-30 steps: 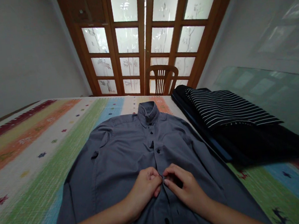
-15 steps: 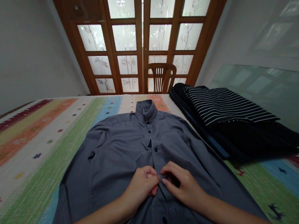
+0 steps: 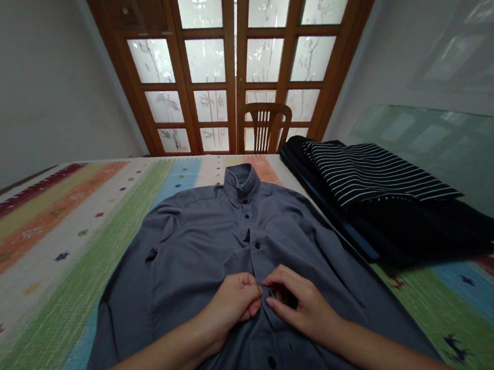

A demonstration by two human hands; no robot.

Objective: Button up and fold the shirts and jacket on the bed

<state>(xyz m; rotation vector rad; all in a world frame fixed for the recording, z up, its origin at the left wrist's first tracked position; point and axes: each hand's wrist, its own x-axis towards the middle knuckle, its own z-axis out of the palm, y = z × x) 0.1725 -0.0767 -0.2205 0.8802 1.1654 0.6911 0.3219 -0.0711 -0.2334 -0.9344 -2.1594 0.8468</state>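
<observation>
A grey-blue button-up shirt (image 3: 191, 244) lies front side up before me, its collar (image 3: 241, 181) pointing away. My left hand (image 3: 237, 301) is closed at the shirt's front opening, fingers curled and thumb pressed against the index finger at the placket edge. Facing it, my right hand (image 3: 301, 303) pinches the other side of the placket with thumb and fingertips. Whatever button lies between the fingertips is hidden. Dark buttons show above, such as one button (image 3: 257, 245), and another button (image 3: 271, 362) lies below my hands.
A stack of folded dark clothes (image 3: 411, 232), topped by a black-and-white striped garment (image 3: 373, 171), sits at the right. Under everything is a colourful striped cloth (image 3: 62, 275). A wooden chair (image 3: 262, 124) and glazed wooden doors (image 3: 234, 62) stand beyond the far edge.
Both hands stay at the same spot on the placket. My left fingertips have drawn slightly apart from my right ones. The shirt lies almost unchanged.
</observation>
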